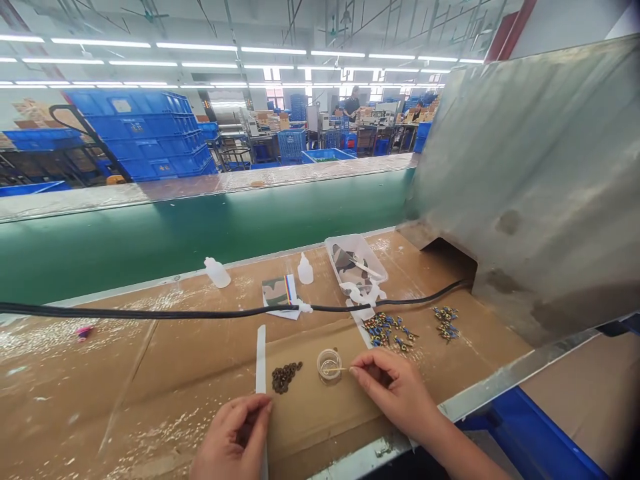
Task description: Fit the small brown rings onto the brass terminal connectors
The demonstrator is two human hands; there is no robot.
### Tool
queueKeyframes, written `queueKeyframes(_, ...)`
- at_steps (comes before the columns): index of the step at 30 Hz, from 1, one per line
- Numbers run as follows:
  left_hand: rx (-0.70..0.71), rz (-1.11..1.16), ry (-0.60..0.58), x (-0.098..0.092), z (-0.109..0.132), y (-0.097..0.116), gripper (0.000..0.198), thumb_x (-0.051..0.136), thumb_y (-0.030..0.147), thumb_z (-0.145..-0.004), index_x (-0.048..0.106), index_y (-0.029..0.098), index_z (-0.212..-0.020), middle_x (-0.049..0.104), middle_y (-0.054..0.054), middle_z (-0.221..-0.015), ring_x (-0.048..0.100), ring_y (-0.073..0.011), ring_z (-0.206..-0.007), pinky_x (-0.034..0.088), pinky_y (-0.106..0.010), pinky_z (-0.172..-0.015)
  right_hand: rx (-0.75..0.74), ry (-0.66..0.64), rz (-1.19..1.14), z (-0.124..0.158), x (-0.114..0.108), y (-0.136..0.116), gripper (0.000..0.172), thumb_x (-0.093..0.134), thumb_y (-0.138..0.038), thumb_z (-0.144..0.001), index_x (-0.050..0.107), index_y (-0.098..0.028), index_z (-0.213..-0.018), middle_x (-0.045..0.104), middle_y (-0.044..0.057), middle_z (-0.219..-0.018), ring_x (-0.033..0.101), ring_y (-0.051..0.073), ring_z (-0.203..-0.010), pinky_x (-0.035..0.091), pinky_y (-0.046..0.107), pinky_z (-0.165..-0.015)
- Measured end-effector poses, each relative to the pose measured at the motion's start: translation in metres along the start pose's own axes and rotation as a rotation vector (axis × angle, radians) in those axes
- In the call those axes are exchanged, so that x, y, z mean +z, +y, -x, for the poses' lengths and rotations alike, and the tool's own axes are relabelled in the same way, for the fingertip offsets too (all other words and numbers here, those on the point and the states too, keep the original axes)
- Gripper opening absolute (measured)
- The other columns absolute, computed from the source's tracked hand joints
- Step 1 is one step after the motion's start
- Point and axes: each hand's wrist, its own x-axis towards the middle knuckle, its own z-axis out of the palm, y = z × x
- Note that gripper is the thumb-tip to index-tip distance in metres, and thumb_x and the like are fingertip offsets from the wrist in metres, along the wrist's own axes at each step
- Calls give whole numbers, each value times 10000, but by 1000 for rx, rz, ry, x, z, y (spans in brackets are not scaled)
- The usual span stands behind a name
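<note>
My right hand pinches a thin pale stick, which looks like a toothpick. Its far end reaches into a small clear round cup. Thumb and forefinger of my left hand are pressed together near the cardboard sheet's left edge; whatever they may hold is too small to make out. Just beyond that hand lies a pile of small dark brown ring-like pieces. Past my right hand, small blue and brass-coloured parts are heaped, with a smaller group farther right.
A black cable crosses the brown work surface. Behind it are two white squeeze bottles, a camouflage-pattern piece and a plastic tray. A metal housing stands right; a green belt runs behind.
</note>
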Motion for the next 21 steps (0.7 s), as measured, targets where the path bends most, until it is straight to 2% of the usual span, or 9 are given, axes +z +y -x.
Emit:
queueKeyframes(6, 96, -147, 5, 16, 6, 1, 181, 594, 404, -768, 723, 287, -814, 689, -32, -888, 646, -233, -806, 483, -330, -692, 5, -5, 6, 0, -1, 2, 120, 564, -252, -867, 653, -213, -798, 607, -6, -683, 530, 140, -609, 393, 235, -572)
queueKeyframes(11, 249, -243, 16, 22, 2, 2, 165, 564, 355, -815, 699, 263, -840, 674, -30, -862, 645, -203, -775, 486, -305, -673, 3, -12, 8, 0, -2, 2, 124, 563, -244, -865, 653, -209, -788, 597, -7, -668, 526, 139, -607, 383, 234, -563)
queueKeyframes(21, 328, -257, -12, 31, 0, 3, 126, 544, 309, -815, 640, 227, -814, 672, -72, -828, 604, -279, -831, 442, -410, -788, -13, 3, 13, -1, -2, 3, 109, 580, -232, -854, 658, -202, -784, 604, -10, -659, 534, 131, -604, 381, 233, -574)
